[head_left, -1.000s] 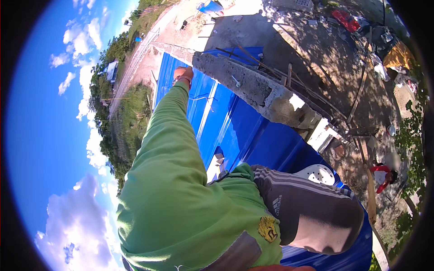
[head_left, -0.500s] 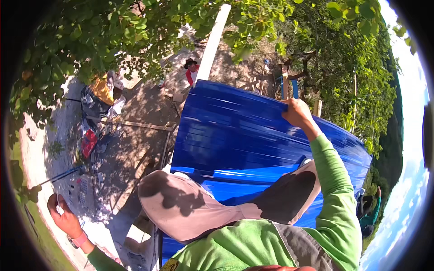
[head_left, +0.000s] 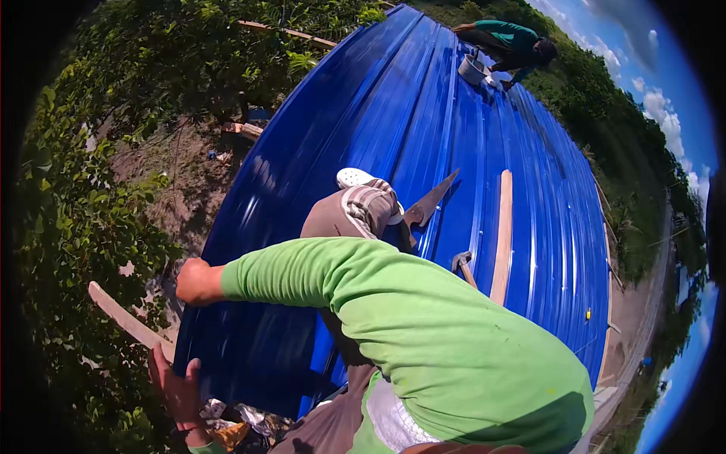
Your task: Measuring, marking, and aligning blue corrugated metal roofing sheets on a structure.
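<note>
My right hand [head_left: 198,281] curls on the roof [head_left: 423,113] edge; just below, my left hand [head_left: 178,382], fingers spread, meets a slat [head_left: 125,318] slanting up-left, grip unclear.

- We see a blue corrugated metal roof [head_left: 423,98] carrying everything, its ribs running away from us toward the far end.
- A long pale wooden plank [head_left: 502,234] lies along the ribs, right of the middle.
- Just left of the plank's near end rests a hammer [head_left: 463,265].
- A pointed scrap of sheet metal [head_left: 429,203] lies near the raised knee.
- At the far end a pale bucket [head_left: 473,69] stands beside a crouching person [head_left: 505,38].
</note>
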